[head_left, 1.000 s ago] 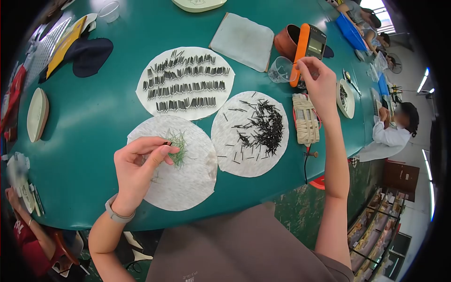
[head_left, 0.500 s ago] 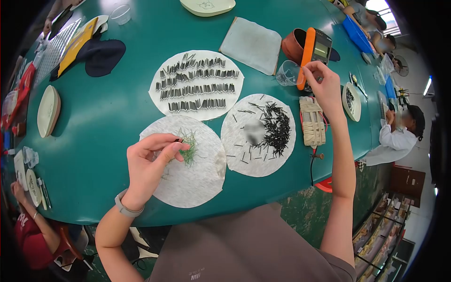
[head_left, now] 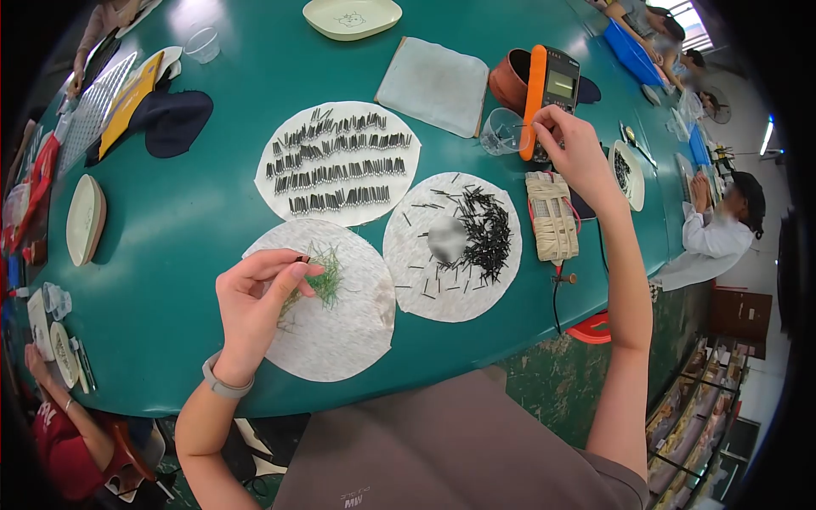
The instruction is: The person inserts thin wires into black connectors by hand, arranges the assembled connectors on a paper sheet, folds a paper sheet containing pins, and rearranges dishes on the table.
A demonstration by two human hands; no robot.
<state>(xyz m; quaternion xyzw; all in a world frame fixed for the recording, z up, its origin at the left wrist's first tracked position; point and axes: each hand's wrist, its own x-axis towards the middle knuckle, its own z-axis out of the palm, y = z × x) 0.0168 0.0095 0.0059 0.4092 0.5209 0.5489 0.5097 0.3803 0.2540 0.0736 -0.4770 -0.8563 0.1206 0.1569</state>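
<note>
My left hand (head_left: 251, 293) is closed in a pinch above a round white cloth (head_left: 344, 344), with a small dark piece (head_left: 302, 258) at its fingertips. Right beside those fingers, a loose tangle of thin green strands (head_left: 327, 276) lies on the cloth. My right hand (head_left: 571, 151) pinches a thin dark pin-like piece (head_left: 520, 126) by the rim of a clear plastic cup (head_left: 500, 134), in front of an orange-edged multimeter (head_left: 557, 85). A second round cloth (head_left: 416, 293) carries a heap of short black sticks (head_left: 489, 234) and a round greyish object (head_left: 446, 239).
Rows of metal-tipped black sticks (head_left: 340, 174) lie on a third cloth (head_left: 268, 191). Behind it is a pale square pad (head_left: 433, 85). A tape-wrapped block (head_left: 552, 217) with wires sits below my right hand. Oval dishes (head_left: 87, 221) stand around, and other people sit along the table (head_left: 221, 229).
The whole view has shifted a little, so the table's things appear further left. A thin dark piece now shows at my right fingertips beside the cup. My left hand keeps its pinch.
</note>
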